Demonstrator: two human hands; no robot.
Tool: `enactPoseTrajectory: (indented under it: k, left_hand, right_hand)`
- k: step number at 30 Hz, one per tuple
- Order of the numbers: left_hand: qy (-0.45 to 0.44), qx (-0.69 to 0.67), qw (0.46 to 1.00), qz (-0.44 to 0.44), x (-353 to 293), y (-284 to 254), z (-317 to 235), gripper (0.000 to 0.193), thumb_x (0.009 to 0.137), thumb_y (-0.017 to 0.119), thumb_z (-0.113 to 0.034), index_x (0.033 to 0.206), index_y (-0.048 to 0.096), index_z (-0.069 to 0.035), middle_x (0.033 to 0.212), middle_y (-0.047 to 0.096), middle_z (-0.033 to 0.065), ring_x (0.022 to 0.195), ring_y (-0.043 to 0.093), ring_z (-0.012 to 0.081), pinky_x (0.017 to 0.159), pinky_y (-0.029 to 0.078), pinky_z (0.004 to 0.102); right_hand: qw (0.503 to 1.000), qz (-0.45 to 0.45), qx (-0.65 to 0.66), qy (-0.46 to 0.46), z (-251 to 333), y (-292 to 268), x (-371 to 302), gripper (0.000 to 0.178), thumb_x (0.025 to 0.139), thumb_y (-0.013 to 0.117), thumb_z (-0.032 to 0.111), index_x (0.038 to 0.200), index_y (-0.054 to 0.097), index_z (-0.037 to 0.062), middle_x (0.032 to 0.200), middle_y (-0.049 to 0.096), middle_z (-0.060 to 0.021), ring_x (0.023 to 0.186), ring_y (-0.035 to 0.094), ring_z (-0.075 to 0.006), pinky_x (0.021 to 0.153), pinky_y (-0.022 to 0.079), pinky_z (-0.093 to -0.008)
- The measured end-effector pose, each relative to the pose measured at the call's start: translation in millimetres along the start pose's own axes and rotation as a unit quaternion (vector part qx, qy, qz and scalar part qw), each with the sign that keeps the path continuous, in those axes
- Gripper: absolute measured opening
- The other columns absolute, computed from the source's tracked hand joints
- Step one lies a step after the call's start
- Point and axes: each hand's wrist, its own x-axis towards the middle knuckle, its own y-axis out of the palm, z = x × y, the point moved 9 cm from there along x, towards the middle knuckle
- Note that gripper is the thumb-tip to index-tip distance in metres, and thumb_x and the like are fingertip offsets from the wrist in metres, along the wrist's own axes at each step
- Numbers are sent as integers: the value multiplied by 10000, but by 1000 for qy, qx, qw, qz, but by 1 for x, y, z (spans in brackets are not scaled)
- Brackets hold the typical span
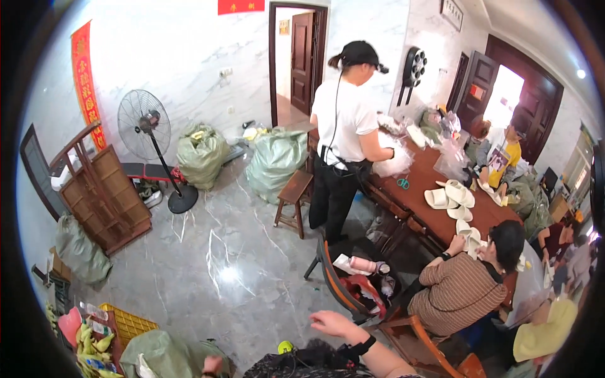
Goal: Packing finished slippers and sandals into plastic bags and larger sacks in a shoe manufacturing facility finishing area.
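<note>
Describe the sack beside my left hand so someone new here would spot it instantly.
Follow the grey marbled floor down to the picture's lower left, where a yellow crate shows. Just below and right of it bulges a dull-green sack. Other green sacks lie farther off; only this one has your left hand beside it.

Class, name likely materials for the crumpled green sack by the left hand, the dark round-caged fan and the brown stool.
Green sack: probably woven plastic, faint sheen, creased folds. Dark fan: likely metal, dark finish, thin cage bars. Brown stool: apparently varnished wood, reddish tone, crossbarred legs.
</note>
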Motion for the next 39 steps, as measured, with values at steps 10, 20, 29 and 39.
enactPoseTrajectory:
  k: [10,20,29,39]
  left_hand:
    - [39,-100,994,-29,341,-214,-268,430,785,670,-298,1136,620,-54,963,680,156,913,650,256,815,502,341]
    - [-151,-194,950,194,530,-263,-263,444,815,695,-287,1157,595,-23,865,651,49,707,601,148,647,507,299]
    - [-30,8,932,361,849,-343,-356,381,803,677,-358,1049,653,-68,870,669,76,733,638,215,653,516,354]
    - [345,11,935,77,1020,-511,-840,385,794,676,-243,1115,612,-40,959,674,142,860,661,278,784,521,348]
  right_hand:
    - [969,-133,199,53,-111,-162,227,372,847,593,279,1114,601,21,978,646,-158,882,637,-279,777,501,-362]
    - [976,-180,75,98,-189,-335,479,327,837,620,233,1095,606,34,978,642,-141,899,638,-267,785,503,-360]
    - [910,-346,106,201,-211,-459,624,253,830,618,165,1059,605,58,933,639,-108,888,611,-292,752,489,-376]
    - [849,-459,161,208,-237,-553,688,244,847,625,106,1082,608,42,926,623,-89,863,634,-204,735,501,-293]
